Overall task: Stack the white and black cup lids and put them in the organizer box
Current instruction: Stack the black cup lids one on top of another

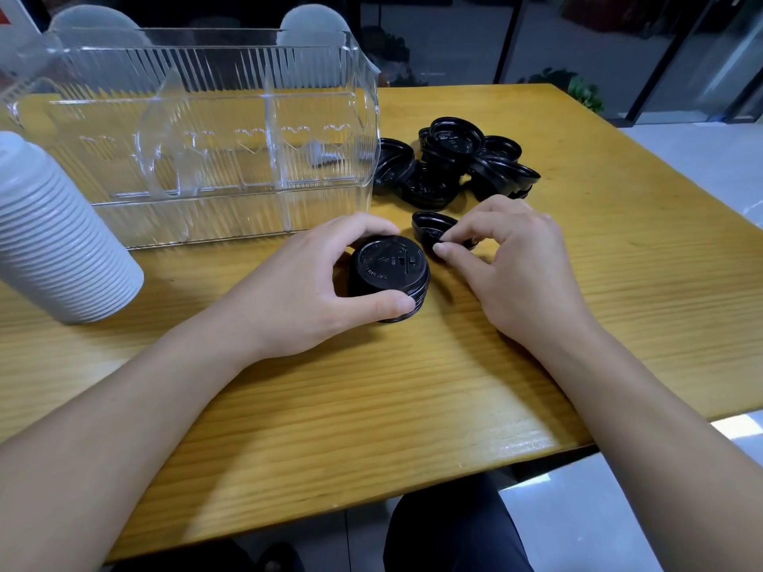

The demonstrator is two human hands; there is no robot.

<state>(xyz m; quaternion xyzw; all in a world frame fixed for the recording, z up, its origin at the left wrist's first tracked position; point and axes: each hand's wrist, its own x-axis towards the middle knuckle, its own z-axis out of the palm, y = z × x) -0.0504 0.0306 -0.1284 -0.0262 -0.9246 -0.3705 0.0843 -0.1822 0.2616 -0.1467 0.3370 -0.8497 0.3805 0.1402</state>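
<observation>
Hands sit close together at the middle of the wooden table (413, 386). The left hand (305, 282) curls around a short stack of black lids (388, 278) that stands upright on the tabletop, fingers over the far side and thumb pressed against the near rim, so the stack is gripped from both sides. The top lid faces up, with its raised lettering and drink tab showing. Just to the right, the right hand (508, 266) pinches a single black lid (433, 227) between thumb and fingertips; that lid is tilted on edge, its hollow side turned toward the left, and it is close to the stack but apart from it. Whether its lower edge touches the table cannot be told.

Beyond the right hand lies a loose pile of black lids (458, 165), overlapping at odd angles, next to the right end of the clear box (206, 138). The box is a ribbed see-through plastic organizer standing at the back left of the table, with upright dividers inside and a row of heart shapes along its front wall; no lids can be made out within it. At the left edge of the view a tall stack of white lids (58, 237) leans on the table in front of the box's left end. Below the near table edge, dark trousers (454, 530) show.
</observation>
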